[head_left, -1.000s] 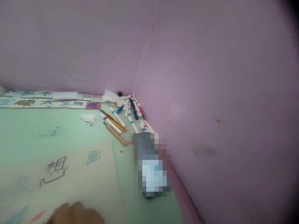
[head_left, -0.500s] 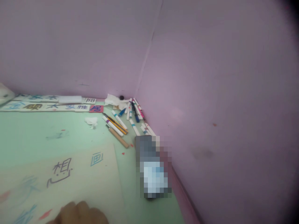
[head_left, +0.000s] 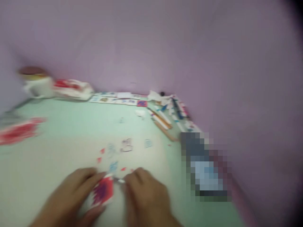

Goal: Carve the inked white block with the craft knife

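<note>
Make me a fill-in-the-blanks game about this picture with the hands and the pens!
1. The left hand holds a small card that is red and ____.
2. The table top is pale ____.
3. The wall is ____.
4. The pile of pens lies on the table near the ____ wall.

Missing words: purple; green; pink; right

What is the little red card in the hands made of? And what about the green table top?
The red card, pinched by the left hand, looks like thin paper or card: flat, matte, with a white edge. The picture is blurred, so that is a guess. The green table top looks smooth and faintly shiny, perhaps plastic or painted board, with pen marks on it.
</note>
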A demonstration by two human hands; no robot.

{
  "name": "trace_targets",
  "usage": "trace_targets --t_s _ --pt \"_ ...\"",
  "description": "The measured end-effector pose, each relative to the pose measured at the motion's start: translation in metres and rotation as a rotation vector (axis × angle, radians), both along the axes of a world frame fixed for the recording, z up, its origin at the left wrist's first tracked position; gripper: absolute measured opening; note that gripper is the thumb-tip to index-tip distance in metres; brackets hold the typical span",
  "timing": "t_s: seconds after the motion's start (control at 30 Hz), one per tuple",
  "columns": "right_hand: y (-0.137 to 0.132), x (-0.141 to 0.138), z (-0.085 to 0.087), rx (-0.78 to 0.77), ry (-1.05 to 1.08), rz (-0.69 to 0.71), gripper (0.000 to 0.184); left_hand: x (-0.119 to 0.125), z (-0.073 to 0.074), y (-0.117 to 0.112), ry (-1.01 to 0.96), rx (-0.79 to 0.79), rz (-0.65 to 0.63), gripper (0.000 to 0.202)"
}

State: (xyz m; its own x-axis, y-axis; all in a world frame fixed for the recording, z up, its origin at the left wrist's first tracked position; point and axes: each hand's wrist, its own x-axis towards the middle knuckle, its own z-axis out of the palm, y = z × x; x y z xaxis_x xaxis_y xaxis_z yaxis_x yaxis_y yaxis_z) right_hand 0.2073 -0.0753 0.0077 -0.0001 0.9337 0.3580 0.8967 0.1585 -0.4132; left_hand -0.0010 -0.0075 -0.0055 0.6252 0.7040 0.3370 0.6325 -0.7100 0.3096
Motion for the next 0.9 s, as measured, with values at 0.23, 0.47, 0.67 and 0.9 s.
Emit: trace_targets --t_s 0.23,0.47,0.67,0.9 --pt "-0.003 -0.002 -0.004 0.085 0.075 -0.002 0.021 0.01 0.026 -0.01 -0.006 -0.043 -0.039 0.039" --pt "-0.004 0.0 0.001 0.092 0.006 -0.012 0.022 0.012 0.031 -0.01 -0.048 -0.149 -0.077 0.033" --pt "-0.005 -0.002 0.004 0.121 -0.052 -0.015 0.022 0.014 0.029 -0.01 -0.062 -0.21 -0.061 0.031" --pt "-0.003 -0.001 0.002 0.128 -0.039 -0.001 0.019 0.015 0.03 -0.009 -0.047 -0.226 -0.055 0.031"
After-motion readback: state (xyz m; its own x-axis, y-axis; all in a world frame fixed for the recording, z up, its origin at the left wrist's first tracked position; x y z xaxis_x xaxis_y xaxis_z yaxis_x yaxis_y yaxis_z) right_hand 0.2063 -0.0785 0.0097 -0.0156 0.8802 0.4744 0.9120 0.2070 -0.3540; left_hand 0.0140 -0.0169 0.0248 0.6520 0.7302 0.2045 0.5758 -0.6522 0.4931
